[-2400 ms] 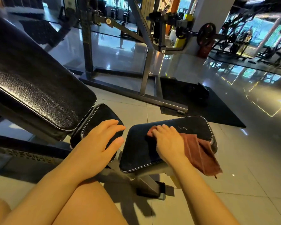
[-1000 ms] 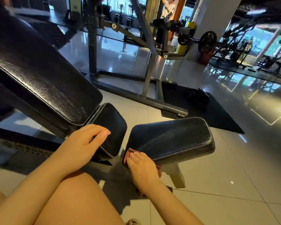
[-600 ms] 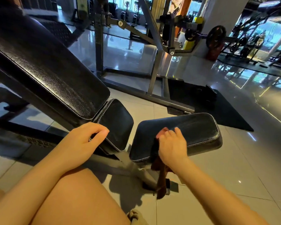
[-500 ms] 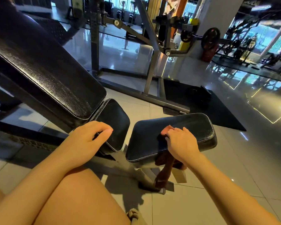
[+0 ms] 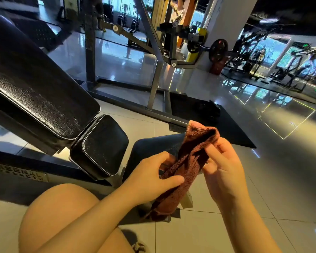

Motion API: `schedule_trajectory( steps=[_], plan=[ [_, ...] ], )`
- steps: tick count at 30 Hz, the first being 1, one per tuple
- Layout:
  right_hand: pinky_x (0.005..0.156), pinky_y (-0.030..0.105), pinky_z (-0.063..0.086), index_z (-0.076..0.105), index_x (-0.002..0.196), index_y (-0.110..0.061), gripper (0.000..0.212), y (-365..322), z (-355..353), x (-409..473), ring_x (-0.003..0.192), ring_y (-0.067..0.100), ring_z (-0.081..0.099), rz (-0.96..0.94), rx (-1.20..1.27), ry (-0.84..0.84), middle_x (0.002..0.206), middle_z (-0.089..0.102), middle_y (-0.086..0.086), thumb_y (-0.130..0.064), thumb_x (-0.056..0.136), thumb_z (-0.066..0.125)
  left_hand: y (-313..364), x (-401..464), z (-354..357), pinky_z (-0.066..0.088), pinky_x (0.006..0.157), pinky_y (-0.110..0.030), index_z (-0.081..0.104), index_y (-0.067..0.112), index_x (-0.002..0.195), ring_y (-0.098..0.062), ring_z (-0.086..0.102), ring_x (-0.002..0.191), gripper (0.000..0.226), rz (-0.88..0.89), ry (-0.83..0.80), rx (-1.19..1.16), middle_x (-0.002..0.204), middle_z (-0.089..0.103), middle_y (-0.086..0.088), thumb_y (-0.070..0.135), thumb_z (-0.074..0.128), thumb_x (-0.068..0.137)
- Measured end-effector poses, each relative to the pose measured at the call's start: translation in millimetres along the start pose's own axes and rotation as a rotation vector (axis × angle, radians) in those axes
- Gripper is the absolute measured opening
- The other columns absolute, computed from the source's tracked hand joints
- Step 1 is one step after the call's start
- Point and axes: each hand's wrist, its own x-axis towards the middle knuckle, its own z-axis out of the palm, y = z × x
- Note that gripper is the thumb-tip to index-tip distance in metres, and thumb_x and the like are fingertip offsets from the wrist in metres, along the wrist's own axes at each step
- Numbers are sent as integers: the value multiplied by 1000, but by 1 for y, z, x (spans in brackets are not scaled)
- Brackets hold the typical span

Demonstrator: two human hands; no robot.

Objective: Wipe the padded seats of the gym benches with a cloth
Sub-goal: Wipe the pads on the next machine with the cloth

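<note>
Both hands up in front of the person, above the small black seat pad (image 5: 151,145), w/ the cloth (image 5: 190,159) between them. Left hand (image 5: 153,178) comes in from lower left, thumb and curled fingers pinching the cloth's mid section. Right hand (image 5: 224,170) comes in from lower right, palm turned inward, fingers bent and gripping the cloth's upper part. So both grips are narrow, each closed on cloth.

Writing: a plate on the bench frame (image 5: 18,175) at lower left, letters blurred, looks like "ARSENAL" but can't confirm.

Cloth is reddish-brown terry, bunched into a long roll. Long axis runs near vertical, leaning upper right to lower left; top end folds over above the right hand, bottom end hangs free below the left hand, clear of the pad. The angled backrest (image 5: 36,92) and a second small pad (image 5: 100,145) sit to the left.
</note>
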Motion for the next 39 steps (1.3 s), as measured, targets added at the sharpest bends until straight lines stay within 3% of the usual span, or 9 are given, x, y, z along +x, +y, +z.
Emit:
schedule_trajectory(
  steps=[8, 12, 19, 22, 25, 28, 31, 35, 39],
  plan=[
    [88, 39, 54, 63, 112, -9, 37, -2, -6, -8, 87, 21, 68, 192, 550, 33, 99, 69, 13, -21, 77, 61, -1, -12, 14, 56, 84, -27, 54, 34, 116, -10, 66, 100, 39, 18, 28, -360, 108, 67, 7, 20, 72, 84],
    [95, 43, 51, 55, 129, 1, 46, 1, -12, -9, 101, 26, 64, 272, 555, 78, 109, 65, 17, -20, 89, 57, 2, -11, 5, 57, 77, -26, 67, 24, 98, -11, 69, 93, 19, 15, 206, -475, 96, 71, 5, 10, 67, 86],
    [79, 41, 60, 63, 117, -5, 54, 13, -8, -20, 97, 29, 71, 480, 423, 5, 109, 72, 18, -50, 95, 42, 3, 1, -20, 56, 83, -35, 63, 34, 100, -18, 66, 100, 23, 38, 342, -527, 101, 69, 1, 13, 64, 88],
    [69, 34, 62, 63, 118, -9, 31, 16, -5, -21, 91, 25, 73, 460, 330, 23, 112, 70, 15, -19, 89, 60, 7, 3, -23, 54, 90, -38, 62, 34, 100, -15, 65, 101, 24, 61, 375, -494, 102, 67, 1, 12, 64, 88],
    [55, 31, 59, 55, 129, -18, 42, 10, -5, -17, 79, 22, 74, 413, 430, 120, 115, 62, 11, 6, 94, 49, -1, 11, -28, 53, 92, -40, 59, 36, 102, -15, 63, 104, 24, -7, 452, -434, 107, 65, 1, 15, 64, 89],
    [54, 31, 58, 53, 136, -18, 44, -1, -1, -14, 75, 19, 74, 320, 572, 148, 116, 63, 12, 2, 102, 35, -12, 16, -23, 49, 86, -24, 53, 31, 110, -9, 59, 97, 30, -114, 510, -135, 107, 57, 5, 19, 68, 87],
    [59, 29, 59, 53, 137, -18, 43, -10, 1, -11, 85, 16, 73, 242, 628, 165, 121, 64, 11, -2, 103, 31, -7, -5, 3, 45, 68, -15, 51, 29, 84, -6, 54, 85, 19, 54, 598, 10, 94, 48, 9, 30, 70, 81],
    [65, 25, 60, 59, 123, -22, 40, -23, 6, -15, 88, 11, 72, 140, 635, 185, 128, 61, 12, -3, 103, 31, 9, -31, 47, 51, 77, -22, 49, 36, 99, -3, 53, 96, 44, 173, 285, -22, 101, 47, 20, 64, 64, 69],
    [67, 22, 59, 60, 123, -25, 36, -27, 9, -27, 89, 10, 70, 98, 509, 211, 123, 64, 7, -6, 103, 36, 6, -26, 71, 56, 80, -29, 54, 32, 104, -1, 59, 95, 26, 90, 351, -141, 101, 58, 18, 28, 70, 85]
  ],
)
